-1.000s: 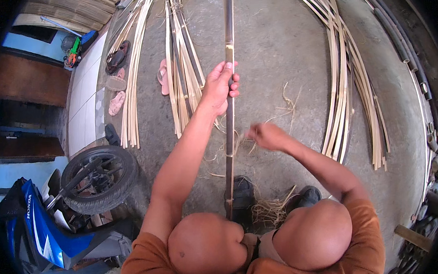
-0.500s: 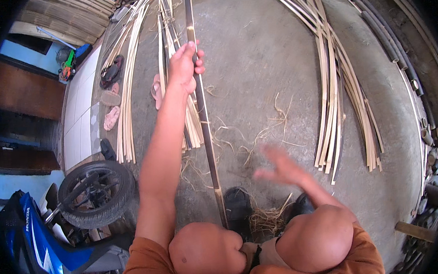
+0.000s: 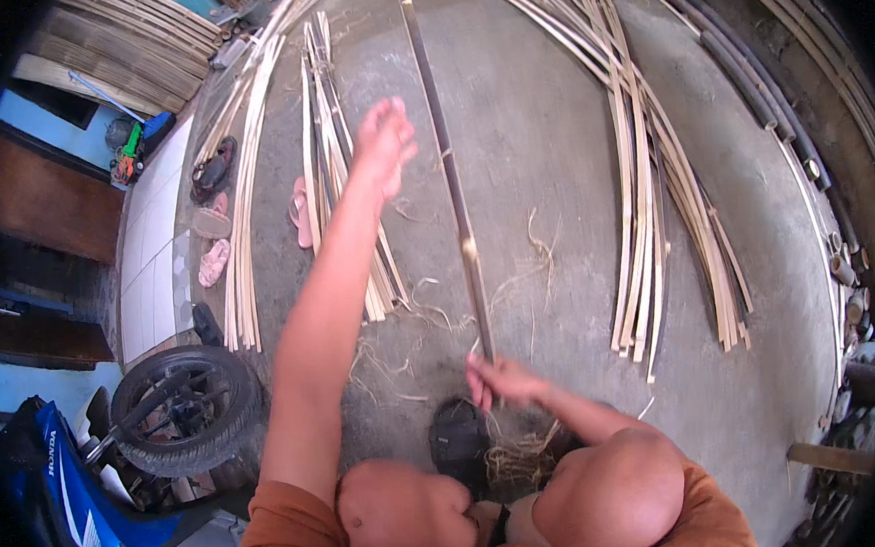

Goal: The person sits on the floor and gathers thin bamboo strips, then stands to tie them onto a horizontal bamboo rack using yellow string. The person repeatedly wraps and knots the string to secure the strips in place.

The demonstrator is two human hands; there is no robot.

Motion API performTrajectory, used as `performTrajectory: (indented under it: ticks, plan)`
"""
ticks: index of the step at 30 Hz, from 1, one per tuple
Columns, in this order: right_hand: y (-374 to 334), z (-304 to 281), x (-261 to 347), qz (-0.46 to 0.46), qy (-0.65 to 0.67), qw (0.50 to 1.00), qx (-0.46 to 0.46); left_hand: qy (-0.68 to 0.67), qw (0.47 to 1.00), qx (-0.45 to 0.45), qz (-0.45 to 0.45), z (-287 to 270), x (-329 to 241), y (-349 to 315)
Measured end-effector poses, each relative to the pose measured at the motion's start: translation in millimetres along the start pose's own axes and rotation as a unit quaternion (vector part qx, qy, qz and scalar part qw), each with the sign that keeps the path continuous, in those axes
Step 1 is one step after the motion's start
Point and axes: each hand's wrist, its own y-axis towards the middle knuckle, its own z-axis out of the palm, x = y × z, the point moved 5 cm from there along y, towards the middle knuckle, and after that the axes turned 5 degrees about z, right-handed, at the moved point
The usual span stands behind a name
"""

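On the grey concrete floor (image 3: 550, 146), long pale split-bamboo strips (image 3: 638, 271) are lying bunched toward the right edge. A slender dark-brown bamboo strip (image 3: 448, 168) is running toward the far edge; the right hand (image 3: 499, 378) is gripping its near end, the left hand (image 3: 385, 151) hovering apart, fingers loosely half-curled.

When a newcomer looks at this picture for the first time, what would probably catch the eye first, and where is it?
Probably the long, dark strip, running from the top edge down the middle to the right hand, which holds its lower part; the open left hand is just left of it. Next, perhaps, the pale strips on the floor at right, and the blue motorcycle at lower left.
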Motion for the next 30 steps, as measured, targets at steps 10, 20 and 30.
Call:
performTrajectory:
  ticks: [10,20,30]
  plan:
    - [2.1,-55.8,-24.2,0.119,0.178,0.976,-0.050,0.049,0.910,0.199,-0.361,9.9,230.5,-184.5]
    - [-7.7,-38.7,-25.0,-0.042,0.227,0.964,-0.134,0.076,0.939,0.148,-0.303,21.8,225.1,-182.6]
    - [-33.3,-82.3,-17.3,-0.116,-0.074,0.937,-0.322,0.029,0.927,0.185,-0.324,37.6,230.9,-181.9]
